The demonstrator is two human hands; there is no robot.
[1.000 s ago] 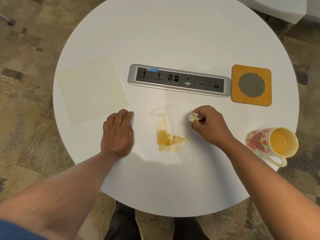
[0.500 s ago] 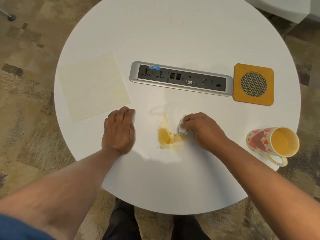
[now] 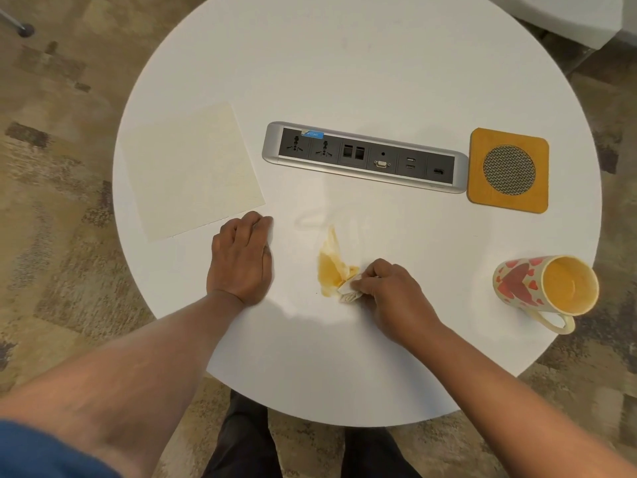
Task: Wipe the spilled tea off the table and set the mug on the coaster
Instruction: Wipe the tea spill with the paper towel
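An amber tea puddle [image 3: 330, 267] lies near the middle of the round white table [image 3: 379, 63]. My right hand [image 3: 389, 291] is shut on a crumpled white tissue [image 3: 349, 294] pressed against the puddle's lower right edge. My left hand [image 3: 241, 260] rests flat on the table, left of the spill, holding nothing. A heart-patterned mug [image 3: 544, 288] lies on its side near the right edge, mouth toward me, empty. The orange square coaster [image 3: 508, 170] with a mesh centre sits above it.
A silver power and data socket strip [image 3: 365, 157] is set into the table behind the spill. A cream square napkin [image 3: 193, 170] lies flat at the left. Faint wet streaks [image 3: 320, 219] show above the puddle. Patterned carpet surrounds the table.
My right hand has slid the tissue toward me and leftward, from above right of the puddle into its lower edge. The puddle's right side has shrunk. My left hand has stayed put.
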